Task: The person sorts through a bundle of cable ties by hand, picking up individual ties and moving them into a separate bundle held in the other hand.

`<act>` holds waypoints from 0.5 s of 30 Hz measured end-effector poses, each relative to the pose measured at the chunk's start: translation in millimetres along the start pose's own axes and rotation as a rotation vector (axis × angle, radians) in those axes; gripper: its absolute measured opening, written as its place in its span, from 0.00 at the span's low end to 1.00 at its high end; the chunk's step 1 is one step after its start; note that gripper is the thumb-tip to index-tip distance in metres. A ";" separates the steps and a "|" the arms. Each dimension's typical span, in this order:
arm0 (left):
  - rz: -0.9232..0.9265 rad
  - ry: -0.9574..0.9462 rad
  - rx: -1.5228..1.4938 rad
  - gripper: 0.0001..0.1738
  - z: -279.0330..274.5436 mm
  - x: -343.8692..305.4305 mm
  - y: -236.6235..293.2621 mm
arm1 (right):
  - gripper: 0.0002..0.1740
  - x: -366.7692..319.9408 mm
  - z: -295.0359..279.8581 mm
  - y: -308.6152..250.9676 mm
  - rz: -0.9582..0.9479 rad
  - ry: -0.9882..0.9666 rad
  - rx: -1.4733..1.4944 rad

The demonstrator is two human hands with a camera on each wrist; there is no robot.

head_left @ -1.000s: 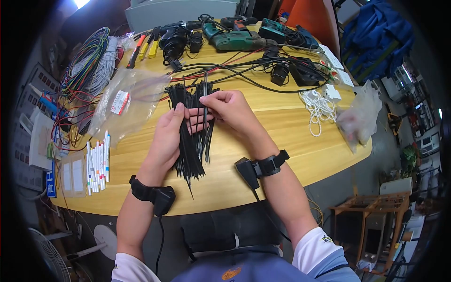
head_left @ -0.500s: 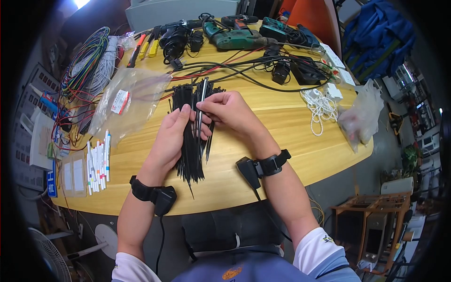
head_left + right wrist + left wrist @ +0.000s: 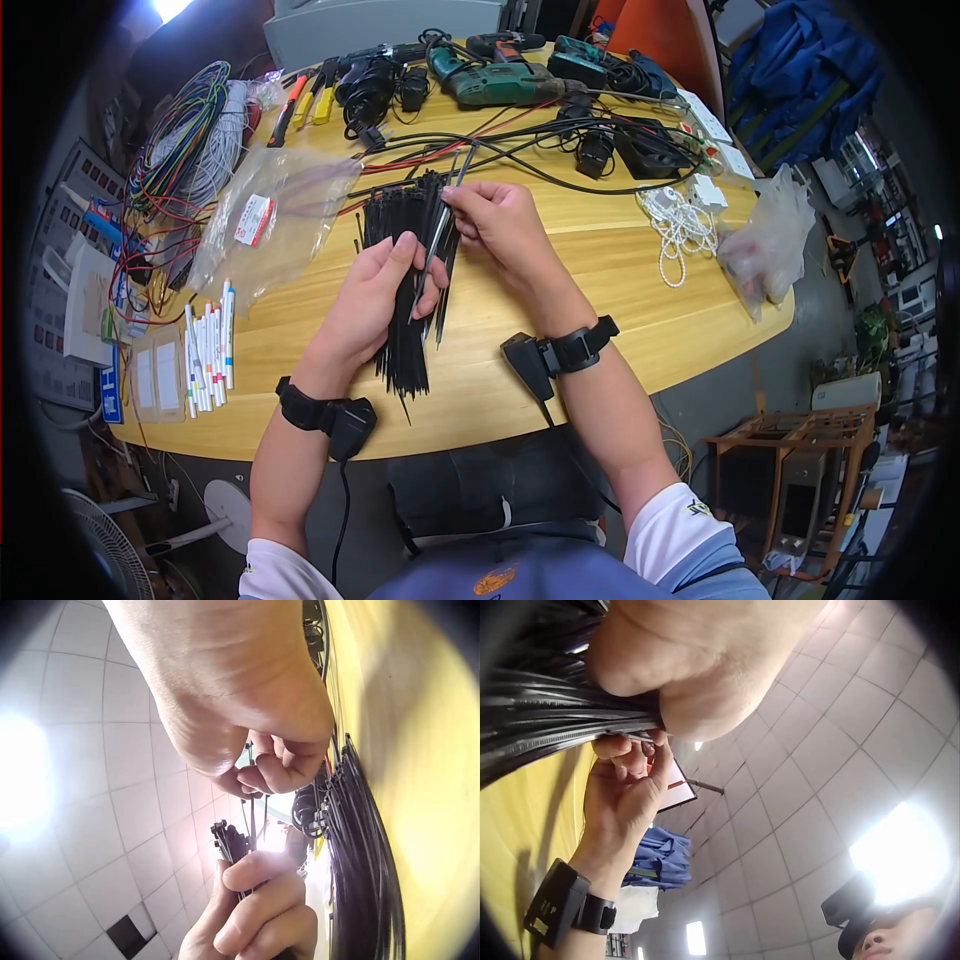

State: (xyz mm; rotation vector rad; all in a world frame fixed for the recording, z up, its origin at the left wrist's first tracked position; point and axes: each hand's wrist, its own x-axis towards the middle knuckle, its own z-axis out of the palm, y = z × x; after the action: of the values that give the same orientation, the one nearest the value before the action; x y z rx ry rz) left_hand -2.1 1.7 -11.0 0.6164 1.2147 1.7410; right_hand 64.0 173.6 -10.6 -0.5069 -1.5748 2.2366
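Observation:
A thick bundle of black cable ties [image 3: 400,340] hangs from my left hand [image 3: 362,305], whose fingers curl round it in the head view. My right hand [image 3: 505,232] pinches a few ties between thumb and fingers near their upper ends, just right of the bundle; those ties slant down towards my left fingers. In the right wrist view the pinched ties [image 3: 253,817] run between my right fingertips and the held bundle [image 3: 232,840]. More ties [image 3: 367,847] lie beside it on the wooden surface.
On the table [image 3: 600,330], a clear plastic bag [image 3: 290,205] and markers [image 3: 210,345] lie left. Beyond the hands are black cables [image 3: 540,150] and a green drill [image 3: 500,85]. White beaded cord [image 3: 675,230] and another bag [image 3: 765,245] lie right.
My right hand has shifted slightly right and away from the left, and the pinched ties now slant instead of standing nearly straight. The left fingers are curled closer round the bundle.

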 end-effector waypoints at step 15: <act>0.055 0.093 0.016 0.17 1.1 0.6 1.9 | 0.08 -3.7 4.6 1.4 0.026 -0.093 -0.008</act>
State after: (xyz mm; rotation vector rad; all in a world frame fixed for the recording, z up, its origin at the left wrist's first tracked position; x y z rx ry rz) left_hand -2.2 2.5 -8.9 0.5885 1.2880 1.8250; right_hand 64.8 167.6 -10.2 -0.4332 -1.6316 2.3051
